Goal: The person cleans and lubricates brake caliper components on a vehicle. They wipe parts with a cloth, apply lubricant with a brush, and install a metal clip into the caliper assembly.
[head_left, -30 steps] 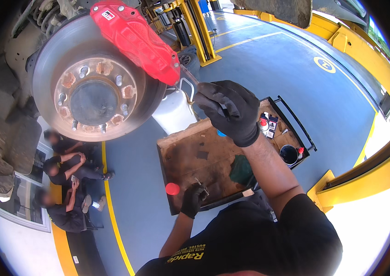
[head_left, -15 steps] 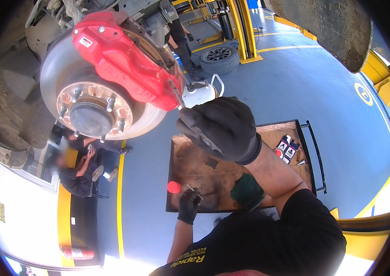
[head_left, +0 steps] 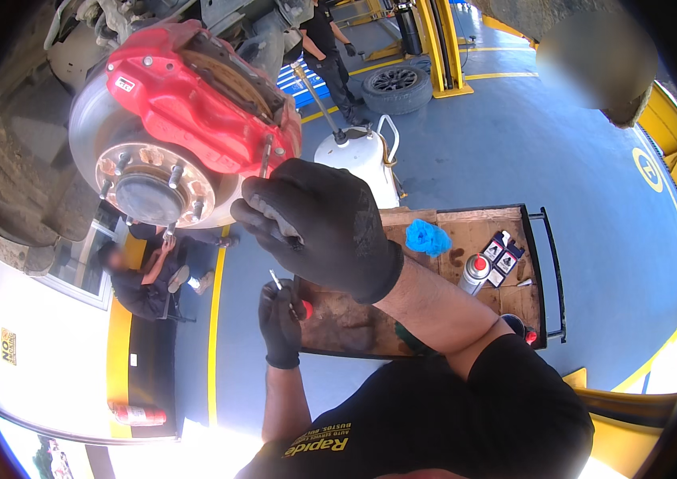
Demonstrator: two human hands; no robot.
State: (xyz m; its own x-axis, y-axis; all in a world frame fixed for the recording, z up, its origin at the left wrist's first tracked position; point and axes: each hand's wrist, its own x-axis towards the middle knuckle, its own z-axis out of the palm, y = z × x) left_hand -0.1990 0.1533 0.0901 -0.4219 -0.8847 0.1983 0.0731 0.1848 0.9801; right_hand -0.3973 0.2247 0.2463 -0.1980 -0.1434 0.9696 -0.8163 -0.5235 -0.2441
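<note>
A red brake caliper sits over a brake disc with a studded hub, upper left. My right hand, in a black glove, is closed on a slim metal tool rising to the caliper's lower end; whether its tip touches is unclear. Below, my gloved left hand grips a small silvery pin-like piece, beside a red round object. Behind both hands lies a trolley lined with stained cardboard, carrying a blue crumpled item and a spray can.
A white drum stands beyond the caliper. A person stands behind it near a loose wheel and yellow lift post. Seated people are at lower left. A dark vehicle part overhangs top right; another lift post is lower right.
My right hand has moved left in the picture, staying near the caliper's lower end. My left hand has risen with the small piece. The view has shifted, showing more of the standing person and drum.
</note>
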